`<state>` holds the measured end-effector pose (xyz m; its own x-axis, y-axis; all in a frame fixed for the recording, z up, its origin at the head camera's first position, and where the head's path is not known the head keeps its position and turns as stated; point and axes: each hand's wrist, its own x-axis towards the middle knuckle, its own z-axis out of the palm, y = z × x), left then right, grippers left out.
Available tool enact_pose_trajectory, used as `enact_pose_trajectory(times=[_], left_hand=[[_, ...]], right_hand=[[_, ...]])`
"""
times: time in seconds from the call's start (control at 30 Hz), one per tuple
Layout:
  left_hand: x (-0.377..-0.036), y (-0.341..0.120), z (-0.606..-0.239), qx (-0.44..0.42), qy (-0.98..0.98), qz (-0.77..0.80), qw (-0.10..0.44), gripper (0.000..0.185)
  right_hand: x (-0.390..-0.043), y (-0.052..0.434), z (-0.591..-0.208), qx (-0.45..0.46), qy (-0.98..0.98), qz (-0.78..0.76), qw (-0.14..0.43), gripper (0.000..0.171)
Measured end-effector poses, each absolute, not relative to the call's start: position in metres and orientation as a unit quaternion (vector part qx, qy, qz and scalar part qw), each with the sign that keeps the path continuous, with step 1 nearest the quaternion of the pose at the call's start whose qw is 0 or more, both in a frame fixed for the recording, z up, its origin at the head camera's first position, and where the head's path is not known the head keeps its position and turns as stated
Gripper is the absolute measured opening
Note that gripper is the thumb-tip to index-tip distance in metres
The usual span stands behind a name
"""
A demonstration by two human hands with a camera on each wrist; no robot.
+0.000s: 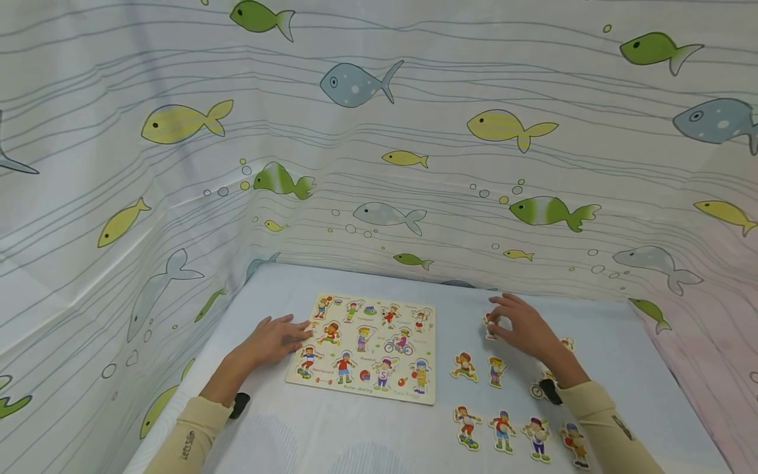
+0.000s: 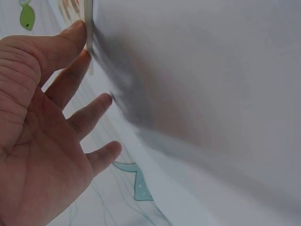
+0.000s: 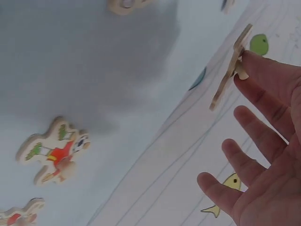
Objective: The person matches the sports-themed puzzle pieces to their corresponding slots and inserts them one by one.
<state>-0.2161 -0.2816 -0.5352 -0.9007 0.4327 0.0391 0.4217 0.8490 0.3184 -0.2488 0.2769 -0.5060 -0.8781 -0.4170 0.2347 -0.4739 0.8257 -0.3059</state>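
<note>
Pinching small flat wooden cut-out figure piece (image 3: 231,70) at fingertips, right hand (image 1: 524,329) holds it edge-up, other fingers loose — piece hovers right of pale wooden puzzle board (image 1: 367,345). Left hand (image 1: 272,339) lies flat, fingers straight, touching board's left edge — nearer hand to board.

Cream sleeves (image 1: 189,438), black wrist cameras (image 1: 239,403)
</note>
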Motion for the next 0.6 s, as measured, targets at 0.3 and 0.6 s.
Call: enact_pose_trajectory(times=[0.3, 0.6], left_hand=[[-0.217, -0.282, -0.537, 0.219, 0.962, 0.161, 0.020, 0.036], [-0.216, -0.282, -0.533, 0.236, 0.960, 0.153, 0.009, 0.036]], right_hand=[[-0.250, 0.260, -0.495, 0.257, -0.944, 0.188, 0.090, 0.010], [-0.253, 0.243, -0.492, 0.271, -0.933, 0.206, 0.116, 0.011]])
